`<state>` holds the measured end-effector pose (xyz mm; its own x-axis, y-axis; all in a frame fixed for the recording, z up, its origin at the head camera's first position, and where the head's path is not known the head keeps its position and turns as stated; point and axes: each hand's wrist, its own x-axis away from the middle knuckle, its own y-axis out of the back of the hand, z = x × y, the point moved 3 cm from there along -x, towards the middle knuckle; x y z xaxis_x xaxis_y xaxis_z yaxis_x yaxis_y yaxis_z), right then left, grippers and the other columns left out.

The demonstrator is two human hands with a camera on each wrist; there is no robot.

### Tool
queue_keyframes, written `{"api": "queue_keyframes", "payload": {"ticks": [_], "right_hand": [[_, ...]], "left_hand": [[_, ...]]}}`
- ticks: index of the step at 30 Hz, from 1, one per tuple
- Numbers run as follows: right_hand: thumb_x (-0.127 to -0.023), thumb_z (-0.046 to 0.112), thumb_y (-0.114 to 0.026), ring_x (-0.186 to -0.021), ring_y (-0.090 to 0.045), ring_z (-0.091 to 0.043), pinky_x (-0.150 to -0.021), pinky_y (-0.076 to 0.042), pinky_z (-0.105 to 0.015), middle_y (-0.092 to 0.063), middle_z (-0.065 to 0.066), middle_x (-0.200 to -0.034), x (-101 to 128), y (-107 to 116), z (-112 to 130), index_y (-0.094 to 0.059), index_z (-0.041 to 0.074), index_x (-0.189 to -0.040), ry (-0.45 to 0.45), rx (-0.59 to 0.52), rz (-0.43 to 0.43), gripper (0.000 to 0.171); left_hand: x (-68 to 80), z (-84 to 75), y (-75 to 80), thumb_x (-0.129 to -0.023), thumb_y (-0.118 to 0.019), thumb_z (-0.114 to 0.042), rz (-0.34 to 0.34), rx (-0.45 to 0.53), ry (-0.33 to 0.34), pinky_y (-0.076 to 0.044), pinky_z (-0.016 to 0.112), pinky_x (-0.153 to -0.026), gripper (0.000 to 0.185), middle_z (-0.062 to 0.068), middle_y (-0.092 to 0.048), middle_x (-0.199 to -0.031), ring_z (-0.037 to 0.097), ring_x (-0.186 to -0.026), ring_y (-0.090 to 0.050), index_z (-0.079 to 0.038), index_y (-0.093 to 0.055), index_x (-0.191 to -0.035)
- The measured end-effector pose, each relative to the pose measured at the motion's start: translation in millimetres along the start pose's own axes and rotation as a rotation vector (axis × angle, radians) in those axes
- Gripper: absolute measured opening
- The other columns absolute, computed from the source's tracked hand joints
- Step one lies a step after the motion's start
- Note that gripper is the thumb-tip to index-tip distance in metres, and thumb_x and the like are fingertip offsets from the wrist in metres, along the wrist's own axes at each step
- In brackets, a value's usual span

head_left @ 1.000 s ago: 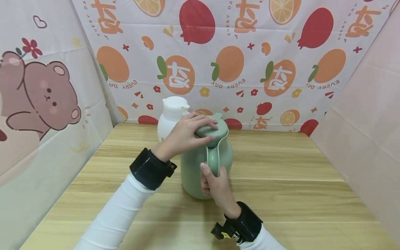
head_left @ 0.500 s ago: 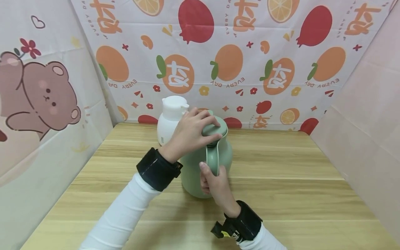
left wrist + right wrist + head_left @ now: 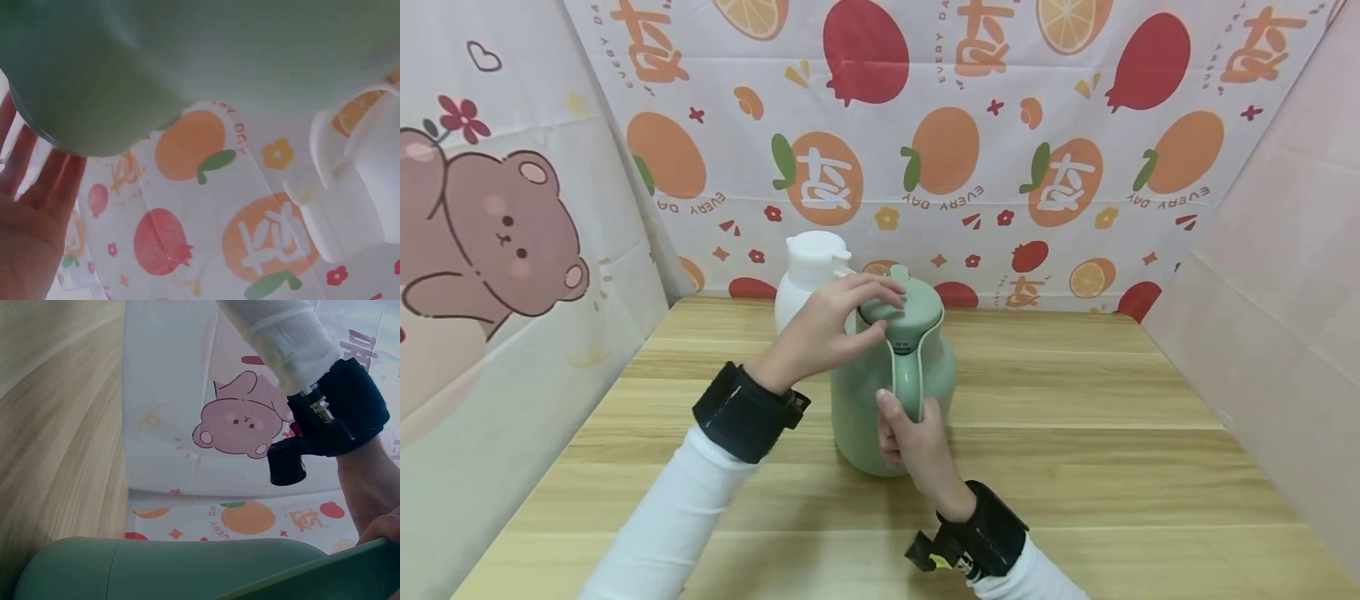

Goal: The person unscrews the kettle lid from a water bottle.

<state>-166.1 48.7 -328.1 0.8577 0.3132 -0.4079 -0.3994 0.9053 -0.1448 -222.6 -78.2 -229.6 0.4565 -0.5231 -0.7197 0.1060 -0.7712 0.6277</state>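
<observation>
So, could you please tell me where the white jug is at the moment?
In the head view the white jug stands at the back of the wooden table, left of centre, just behind and left of the green jug and near the fruit-print backdrop.

A sage-green thermos jug [image 3: 891, 392] stands upright on the wooden tabletop [image 3: 1075, 450]. The left hand [image 3: 823, 329] rests over its round lid [image 3: 901, 307], fingers [image 3: 880, 292] curled around the lid's edge. The right hand [image 3: 917, 442] grips the lower part of the jug's handle [image 3: 907, 379], which faces the person. Just behind the green jug, to its left, stands a white thermos jug [image 3: 808, 279]. Both wrists wear black straps over white sleeves. Fruit-print cloth hangs behind the tabletop.
</observation>
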Motion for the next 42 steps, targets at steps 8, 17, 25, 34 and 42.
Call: {"api": "queue_keyframes", "payload": {"ticks": [8, 17, 25, 34, 42], "right_hand": [[-0.094, 0.022, -0.048, -0.037, -0.027, -0.012, -0.037, -0.025, -0.024, -0.031, 0.000, -0.047, 0.4, -0.6, -0.2, -0.034, 0.000, -0.059, -0.002, -0.003, 0.005, 0.044], [-0.095, 0.023, -0.048, -0.037, -0.026, -0.012, -0.036, -0.022, -0.026, -0.029, -0.001, -0.047, 0.5, -1.2, 0.3, -0.034, 0.001, -0.059, 0.006, -0.010, 0.008, 0.045], [-0.095, 0.022, -0.048, -0.036, -0.026, -0.013, -0.036, -0.023, -0.026, -0.029, -0.002, -0.046, 1.0, -0.9, 1.0, -0.034, 0.002, -0.058, 0.018, -0.006, 0.013, 0.045], [-0.095, 0.021, -0.047, -0.036, -0.026, -0.013, -0.037, -0.024, -0.025, -0.029, -0.002, -0.046, 1.8, -1.4, -0.1, -0.034, 0.001, -0.058, 0.014, -0.008, 0.014, 0.045], [-0.095, 0.023, -0.049, -0.037, -0.027, -0.013, -0.037, -0.025, -0.024, -0.030, 0.000, -0.047, 0.7, 0.6, 0.0, -0.034, 0.002, -0.057, 0.002, -0.006, 0.003, 0.046]], "left_hand": [[4.7, 5.0, -1.6, -0.081, -0.063, -0.001, 0.014, -0.023, -0.009, -0.044, 0.033, -0.084, 0.022, 0.006, -0.061, -0.110, 0.019, -0.106, -0.052, -0.006, -0.067, -0.102], [-3.4, -3.2, -7.5, -0.078, -0.073, -0.014, -0.026, -0.116, -0.027, -0.041, 0.034, -0.082, 0.023, 0.005, -0.061, -0.101, 0.020, -0.098, -0.050, -0.008, -0.070, -0.101], [-11.5, -9.6, -15.6, -0.077, -0.075, -0.019, -0.063, -0.201, -0.019, -0.040, 0.032, -0.072, 0.021, 0.005, -0.057, -0.089, 0.021, -0.087, -0.046, -0.008, -0.071, -0.094], [-16.2, -12.2, -21.6, -0.075, -0.077, -0.025, -0.059, -0.270, 0.008, -0.041, 0.031, -0.071, 0.024, 0.006, -0.054, -0.088, 0.022, -0.086, -0.044, -0.008, -0.070, -0.091], [-3.5, -7.2, -9.1, -0.081, -0.070, -0.012, -0.062, -0.038, 0.031, -0.041, 0.035, -0.088, 0.019, 0.008, -0.058, -0.104, 0.022, -0.103, -0.049, -0.005, -0.067, -0.098]]}}
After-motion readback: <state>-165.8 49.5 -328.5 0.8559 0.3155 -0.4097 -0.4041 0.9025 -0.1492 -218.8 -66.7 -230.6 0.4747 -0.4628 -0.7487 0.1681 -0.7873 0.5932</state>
